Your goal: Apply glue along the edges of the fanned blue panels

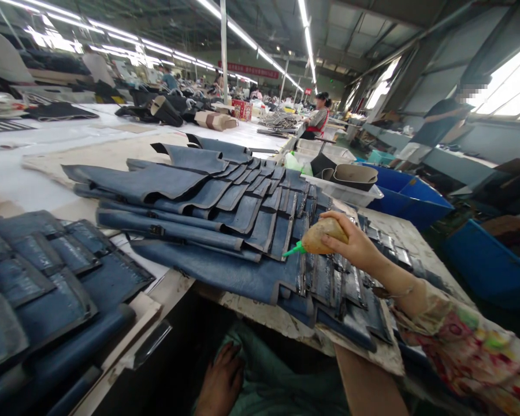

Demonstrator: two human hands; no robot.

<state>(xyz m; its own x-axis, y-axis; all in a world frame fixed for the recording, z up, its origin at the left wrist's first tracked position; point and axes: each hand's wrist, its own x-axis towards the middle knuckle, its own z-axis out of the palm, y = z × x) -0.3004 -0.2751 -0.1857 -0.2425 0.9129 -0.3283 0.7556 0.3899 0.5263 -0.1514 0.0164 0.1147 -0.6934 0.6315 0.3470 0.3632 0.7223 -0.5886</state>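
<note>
Blue leather pcs under outstretched R hand gripping glue bottle; L hand flat on lap.

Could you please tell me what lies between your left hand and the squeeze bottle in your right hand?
In the head view, overlapped blue leather pieces and the worktable's worn edge lie between the left hand and the bottle.

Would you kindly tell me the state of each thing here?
squeeze bottle: gripped, tilted, green nozzle pointing left
right hand: shut on the squeeze bottle
left hand: open, empty, on teal cloth
blue leather pieces: fanned out, overlapping
</note>
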